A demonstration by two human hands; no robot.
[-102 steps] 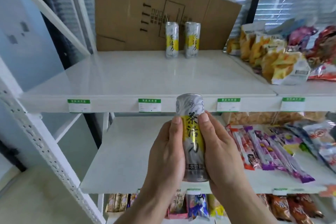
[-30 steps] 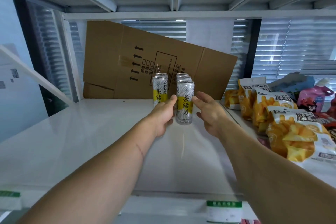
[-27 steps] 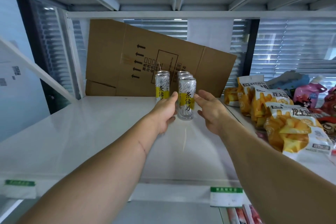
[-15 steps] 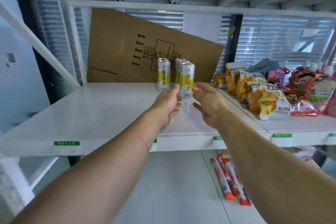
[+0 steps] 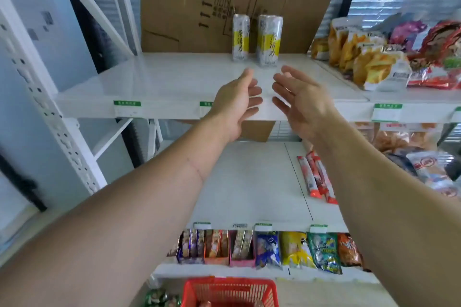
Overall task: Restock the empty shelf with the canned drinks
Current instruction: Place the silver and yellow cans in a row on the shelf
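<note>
Both hands are pulling back from the tall silver-and-yellow drink cans (image 5: 257, 40), which half a second ago were just beyond the fingertips and are now standing well apart from them, upright at the back of the white metal shelf (image 5: 174, 82) against the flattened brown cardboard sheet (image 5: 224, 0).

Going from left to right: the left hand (image 5: 237, 104) is hovering over the shelf's front lip, fingers loosely spread and grasping nothing; the right hand (image 5: 303, 102) is mirroring it, palm turned inward, equally released. Further right, the yellow crinkled snack bags (image 5: 369, 60) are crowding the neighbouring section.

Progress is looking early: only a small cluster of cans is in place, one pair showing in front, and most of the shelf surface is lying bare to the left and in front of them. Below, the red plastic mesh basket (image 5: 230, 291) is sitting at the bottom edge, with what may be can tops just showing inside it, so more stock is probably waiting.

Open room is lying mainly leftward; the snack bags and the cardboard behind are limiting the right and rear.
</note>
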